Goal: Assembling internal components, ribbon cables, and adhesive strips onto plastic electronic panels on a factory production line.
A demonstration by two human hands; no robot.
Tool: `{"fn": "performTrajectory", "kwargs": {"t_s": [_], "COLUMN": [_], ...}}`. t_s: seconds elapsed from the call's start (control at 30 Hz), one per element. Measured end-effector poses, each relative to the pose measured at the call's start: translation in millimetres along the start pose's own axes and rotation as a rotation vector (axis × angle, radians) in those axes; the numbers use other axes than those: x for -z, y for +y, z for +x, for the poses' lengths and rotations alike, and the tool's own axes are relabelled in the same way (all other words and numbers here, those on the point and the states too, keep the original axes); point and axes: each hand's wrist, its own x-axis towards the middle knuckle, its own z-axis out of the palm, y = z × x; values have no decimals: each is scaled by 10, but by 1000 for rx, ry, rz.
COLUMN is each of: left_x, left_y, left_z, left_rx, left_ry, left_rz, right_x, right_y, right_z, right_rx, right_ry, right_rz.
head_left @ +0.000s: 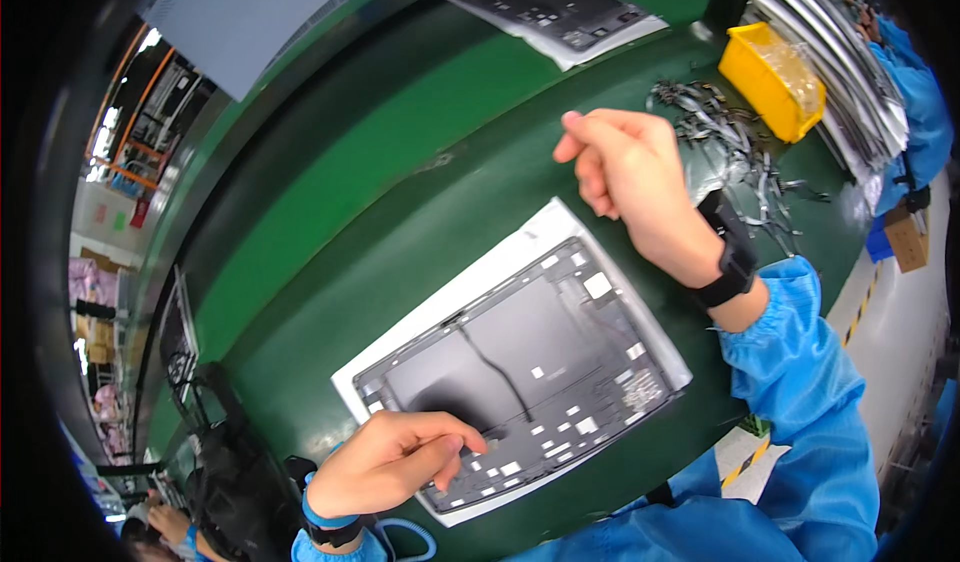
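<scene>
Apart, left hand [400, 459] curled, right hand [632, 174] loose

- The left hand [385, 467] comes in low from the bottom edge, pointing right, its back turned partly upward.
- Its thumb [440, 452] and index finger [440, 423] draw close at the tips — whether anything sits between them, I cannot tell.
- The left wrist [330, 507] is bare above a blue sleeve [345, 554], just inside view.
- The right hand [635, 172] is raised higher and farther right, fingers curled inward, digit tips toward the left.
- The right forearm [742, 312] slants up and leftward — bare near the wrist, loose blue sleeve [800, 392] below.
</scene>
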Motion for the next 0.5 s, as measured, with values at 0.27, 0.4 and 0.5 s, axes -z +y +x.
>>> {"fn": "performTrajectory", "kwargs": {"t_s": [0.27,0.4,0.5], "left_x": [-119,-207,-271], "left_y": [-165,-111,-136], "left_z": [49,81,165], "left_rx": [-39,-36,-115], "left_ry": [81,220,272], "left_rz": [84,196,328], "right_x": [-19,-12,35], "right_y": [-65,-66,-91], "right_z": [45,39,34], "right_rx": [62,44,49], "right_ry": [-34,-46,-45], "right_rz": [-95,-98,-125]}}
